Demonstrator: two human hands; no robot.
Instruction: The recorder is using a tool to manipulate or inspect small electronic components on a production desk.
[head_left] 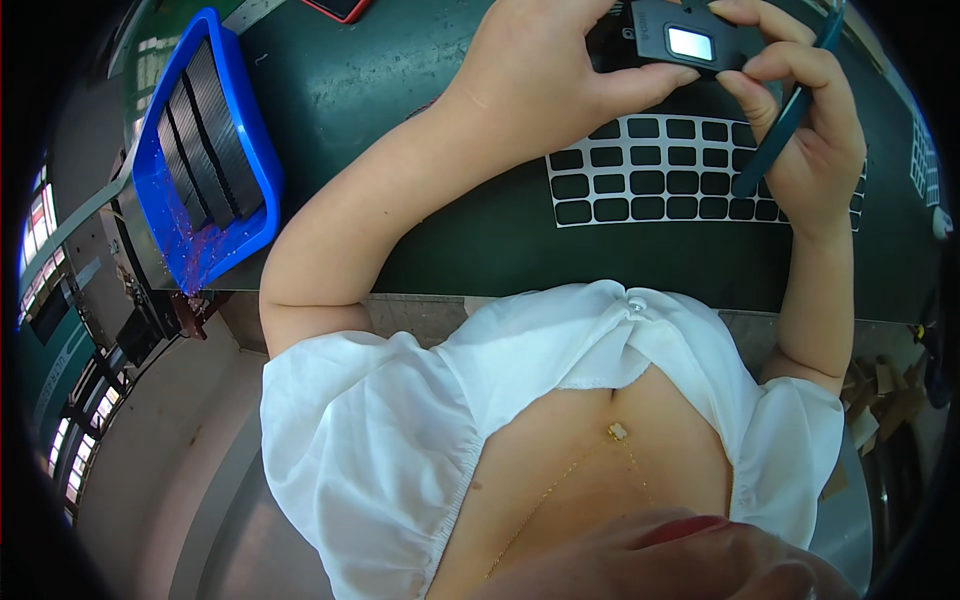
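A small black device (652, 36) with a lit white screen (690, 43) is held up near the top of the head view. My left hand (545, 75) grips its left side, the thumb lying along the lower edge. On the other side, the fingertips of my right hand (815, 135) pinch the device's right end. That hand also holds a slim dark teal tool (775, 145), slanting between its fingers; its exact kind is unclear. Beneath both hands lies a white sheet with rows of rectangular openings (591, 190), flat on the dark green tabletop (450, 260).
To the left, a blue plastic bin (262, 160) holds rows of dark ridged pieces (205, 125). A red-edged flat object (340, 8) shows at the top. Another gridded sheet (922, 160) lies at the far right. Brown cardboard scraps (880, 400) are below the table's right side.
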